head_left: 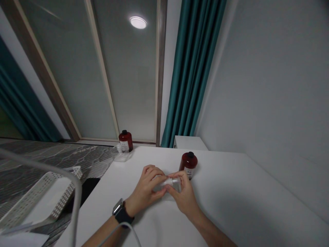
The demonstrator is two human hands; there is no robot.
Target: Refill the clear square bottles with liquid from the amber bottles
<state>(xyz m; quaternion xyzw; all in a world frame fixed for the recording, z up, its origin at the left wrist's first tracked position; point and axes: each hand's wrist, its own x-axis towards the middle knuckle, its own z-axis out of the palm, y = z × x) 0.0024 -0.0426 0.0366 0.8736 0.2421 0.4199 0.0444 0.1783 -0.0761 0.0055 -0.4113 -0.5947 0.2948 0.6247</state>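
While they meet over a white table [226, 192], the person's two bare hands hold a clear plastic bottle [167, 184] on its side between them. The left hand [145, 190], with a black watch [119, 211] on its wrist, wraps around the bottle's body, its fingers curled and pressed together. The right hand [183, 195] pinches the narrower end between thumb and fingertips. A dark red bottle [189, 164] with a black cap stands upright just beyond the right hand. A second red bottle [125, 140] stands near the table's far corner, beside a small clear piece [119, 148]. Off the table's left edge sits a white basket [38, 195], tilted, on a grey patterned rug [51, 154]. A white cable [123, 233] crosses below the left wrist, and a teal curtain [192, 68] hangs behind.
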